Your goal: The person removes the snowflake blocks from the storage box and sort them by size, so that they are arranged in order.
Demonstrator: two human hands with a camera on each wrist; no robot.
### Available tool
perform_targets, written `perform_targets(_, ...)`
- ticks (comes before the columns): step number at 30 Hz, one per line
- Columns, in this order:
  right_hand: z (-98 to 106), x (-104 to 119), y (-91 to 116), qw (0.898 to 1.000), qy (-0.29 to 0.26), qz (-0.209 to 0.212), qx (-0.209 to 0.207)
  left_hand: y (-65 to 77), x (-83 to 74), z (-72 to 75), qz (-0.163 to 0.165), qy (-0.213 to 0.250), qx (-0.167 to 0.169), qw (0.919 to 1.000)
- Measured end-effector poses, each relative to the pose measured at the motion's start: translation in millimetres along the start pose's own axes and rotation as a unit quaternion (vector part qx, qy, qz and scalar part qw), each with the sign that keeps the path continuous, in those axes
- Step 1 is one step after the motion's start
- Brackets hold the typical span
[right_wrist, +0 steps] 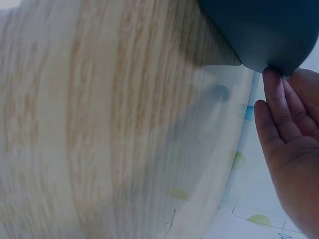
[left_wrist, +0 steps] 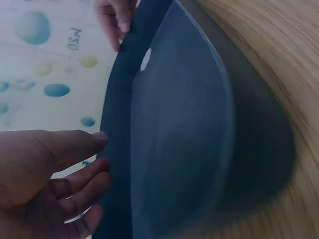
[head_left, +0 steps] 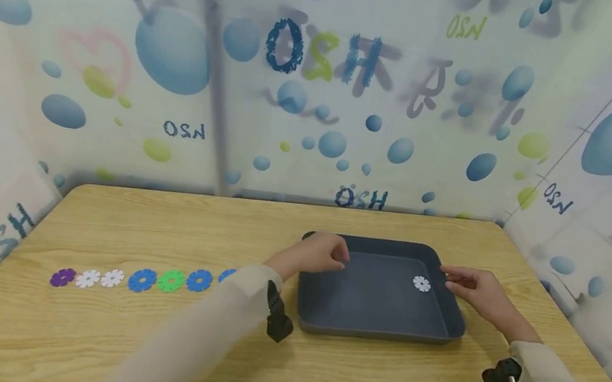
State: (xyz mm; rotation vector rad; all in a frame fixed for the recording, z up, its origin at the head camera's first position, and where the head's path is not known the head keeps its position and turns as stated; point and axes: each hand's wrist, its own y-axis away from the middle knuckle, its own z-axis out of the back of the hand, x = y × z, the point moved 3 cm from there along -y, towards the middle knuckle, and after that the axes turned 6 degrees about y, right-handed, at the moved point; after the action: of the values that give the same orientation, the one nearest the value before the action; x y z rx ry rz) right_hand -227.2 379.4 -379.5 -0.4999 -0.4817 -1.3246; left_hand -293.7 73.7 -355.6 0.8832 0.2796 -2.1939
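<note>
A dark grey baking tray (head_left: 379, 296) lies on the wooden table, with a white notched plastic disc (head_left: 421, 283) inside near its right wall. Over the tray's left part is my left hand (head_left: 317, 253). In the left wrist view its thumb and loosely bent fingers (left_wrist: 84, 191) stand apart with nothing between them. My right hand (head_left: 476, 291) pinches the rim at the tray's right side, towards the back. The right wrist view shows fingertips (right_wrist: 273, 82) against the tray's outer wall (right_wrist: 269, 35); the thumb is partly hidden.
Left of the tray runs a row of notched discs: purple (head_left: 63, 277), white (head_left: 88, 279), green (head_left: 171, 280), blue (head_left: 199, 281) and others. My left sleeve (head_left: 220, 318) partly covers the row's right end. A patterned curtain (head_left: 305, 117) hangs behind the table.
</note>
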Motion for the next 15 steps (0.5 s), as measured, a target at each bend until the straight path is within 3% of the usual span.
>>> perform_targets(4, -0.4, 1.5, -1.2, 1.0, 0.008, 0.007, 0.0, -21.1, -13.9, -17.5, 0.019, -0.005, 0.044, 0.9989)
perform_targets(8, -0.2, 3.9, -1.5, 1.0, 0.004, 0.008, 0.004, -40.8, -21.7, -34.1, 0.047, -0.003, 0.063, 0.9969)
perform_targets(13, 0.1, 5.3, -0.6, 1.0, 0.001, 0.004, 0.007, -72.3, -21.1, -56.6, 0.085, 0.01, 0.055, 0.9948)
perform_targets(15, -0.3, 5.2, -0.5, 1.0, 0.0, 0.005, 0.007, -92.6, -11.7, -71.2, 0.073, 0.02, 0.038, 0.9964)
